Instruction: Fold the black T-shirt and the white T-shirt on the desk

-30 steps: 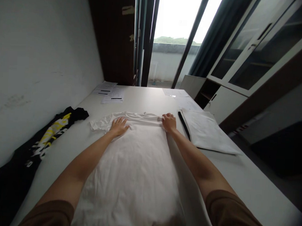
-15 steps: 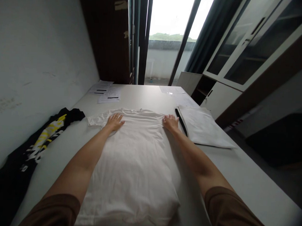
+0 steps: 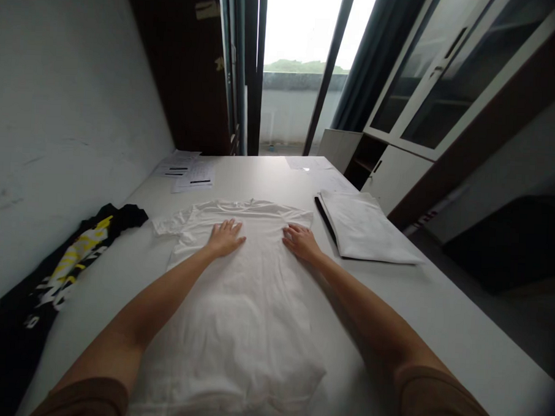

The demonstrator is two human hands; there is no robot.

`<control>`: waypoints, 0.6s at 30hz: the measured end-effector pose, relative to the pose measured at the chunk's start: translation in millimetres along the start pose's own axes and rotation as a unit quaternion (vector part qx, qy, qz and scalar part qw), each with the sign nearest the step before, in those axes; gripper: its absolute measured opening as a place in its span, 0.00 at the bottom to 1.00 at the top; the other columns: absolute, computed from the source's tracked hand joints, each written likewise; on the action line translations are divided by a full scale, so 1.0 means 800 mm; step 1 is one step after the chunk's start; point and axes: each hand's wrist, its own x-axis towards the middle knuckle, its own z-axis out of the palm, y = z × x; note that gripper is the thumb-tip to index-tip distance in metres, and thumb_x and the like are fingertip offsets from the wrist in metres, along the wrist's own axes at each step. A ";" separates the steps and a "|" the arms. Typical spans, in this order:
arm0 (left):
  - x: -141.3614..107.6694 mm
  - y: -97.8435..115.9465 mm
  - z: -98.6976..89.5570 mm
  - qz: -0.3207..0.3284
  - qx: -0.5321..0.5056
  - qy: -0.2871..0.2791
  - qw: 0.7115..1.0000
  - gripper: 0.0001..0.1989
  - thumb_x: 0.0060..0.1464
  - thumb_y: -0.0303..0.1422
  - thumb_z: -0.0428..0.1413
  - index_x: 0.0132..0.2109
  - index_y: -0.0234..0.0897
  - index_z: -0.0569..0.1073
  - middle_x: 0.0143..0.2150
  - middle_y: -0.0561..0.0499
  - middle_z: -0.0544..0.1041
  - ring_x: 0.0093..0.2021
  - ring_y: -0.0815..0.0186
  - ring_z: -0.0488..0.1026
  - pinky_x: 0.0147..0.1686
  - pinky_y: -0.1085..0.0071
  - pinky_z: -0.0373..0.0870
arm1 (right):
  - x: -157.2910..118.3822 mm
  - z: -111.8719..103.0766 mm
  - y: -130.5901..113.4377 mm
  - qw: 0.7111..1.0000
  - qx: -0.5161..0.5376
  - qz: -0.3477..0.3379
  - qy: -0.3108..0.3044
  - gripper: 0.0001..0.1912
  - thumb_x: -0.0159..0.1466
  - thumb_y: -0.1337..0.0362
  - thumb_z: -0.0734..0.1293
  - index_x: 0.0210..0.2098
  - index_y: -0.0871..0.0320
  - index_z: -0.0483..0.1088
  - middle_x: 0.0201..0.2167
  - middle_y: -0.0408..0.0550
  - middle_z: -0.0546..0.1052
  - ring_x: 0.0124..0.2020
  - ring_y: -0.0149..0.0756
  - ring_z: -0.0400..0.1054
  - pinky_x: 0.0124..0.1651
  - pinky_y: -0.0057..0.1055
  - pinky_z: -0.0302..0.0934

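Observation:
A white T-shirt point(image 3: 250, 305) lies spread on the white table point(image 3: 442, 319), its collar at the far side and its hem close to me. Its left sleeve is wrinkled. My left hand point(image 3: 226, 237) rests on the upper chest of the shirt, fingers spread, palm down. On the shirt's upper right part lies my right hand point(image 3: 300, 241), its fingers apart and nothing held. Some creases run down the fabric below both hands.
Folded white cloth with a black edge point(image 3: 366, 227) lies at the right. Black clothing with yellow and white print point(image 3: 80, 254) lies along the left wall. Papers point(image 3: 194, 172) are at the far left, others point(image 3: 334, 177) at the far right. Cabinets stand beyond.
Both hands have slid inward from near the sleeves onto the shirt's chest and slightly toward me. The right sleeve now shows uncovered. The camera view has shifted slightly.

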 end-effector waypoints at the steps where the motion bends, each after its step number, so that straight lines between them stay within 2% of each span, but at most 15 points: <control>1: 0.002 0.003 0.001 -0.003 0.001 -0.002 1.000 0.36 0.68 0.55 0.40 0.75 0.46 0.51 0.78 0.43 0.45 0.76 0.47 0.41 0.68 0.38 0.41 | 0.004 0.003 0.002 1.000 -0.005 0.009 0.006 0.24 0.72 0.51 0.61 0.65 0.49 0.66 0.69 0.51 0.64 0.70 0.48 0.53 0.69 0.51 0.46; 6: 0.020 -0.001 -0.007 -0.008 0.002 -0.007 1.000 0.34 0.69 0.53 0.37 0.76 0.45 0.51 0.78 0.44 0.43 0.77 0.49 0.36 0.69 0.38 0.36 | 0.033 0.012 0.017 0.999 -0.014 0.031 0.001 0.27 0.73 0.48 0.58 0.68 0.48 0.62 0.72 0.51 0.58 0.73 0.49 0.46 0.70 0.59 0.41; 9: 0.027 -0.003 -0.019 -0.013 -0.010 -0.001 1.000 0.32 0.70 0.50 0.40 0.75 0.44 0.53 0.78 0.44 0.46 0.76 0.49 0.40 0.69 0.39 0.37 | 0.048 0.012 0.028 0.999 -0.011 0.034 -0.014 0.29 0.73 0.46 0.58 0.69 0.47 0.61 0.73 0.51 0.57 0.73 0.49 0.47 0.70 0.60 0.41; 12: 0.025 0.007 -0.033 -0.018 -0.022 0.027 0.999 0.28 0.71 0.44 0.44 0.73 0.40 0.58 0.76 0.41 0.52 0.75 0.49 0.46 0.69 0.41 0.42 | 0.056 0.011 0.035 0.999 -0.003 0.036 -0.003 0.27 0.73 0.48 0.58 0.68 0.48 0.63 0.71 0.51 0.60 0.72 0.48 0.50 0.70 0.55 0.43; 15: 0.009 0.041 -0.048 0.010 -0.017 0.060 0.998 0.25 0.70 0.38 0.47 0.69 0.36 0.63 0.74 0.40 0.57 0.73 0.52 0.52 0.70 0.49 0.46 | 0.058 0.010 0.043 0.996 0.009 0.063 0.061 0.24 0.74 0.52 0.56 0.65 0.52 0.67 0.70 0.52 0.62 0.69 0.46 0.54 0.69 0.46 0.48; 16: -0.001 0.060 -0.052 0.035 -0.023 0.070 0.997 0.24 0.69 0.36 0.47 0.68 0.37 0.65 0.73 0.41 0.60 0.72 0.54 0.55 0.70 0.53 0.49 | 0.058 0.010 0.046 0.993 0.014 0.084 0.087 0.24 0.74 0.54 0.56 0.64 0.54 0.68 0.69 0.53 0.63 0.68 0.46 0.56 0.68 0.43 0.50; 18: -0.032 0.107 -0.061 0.127 -0.066 0.084 0.986 0.21 0.68 0.34 0.49 0.64 0.37 0.68 0.66 0.42 0.69 0.65 0.57 0.64 0.66 0.59 0.58 | 0.056 0.009 0.052 0.980 0.020 0.146 0.132 0.23 0.74 0.56 0.55 0.61 0.57 0.70 0.66 0.56 0.67 0.65 0.47 0.59 0.66 0.41 0.53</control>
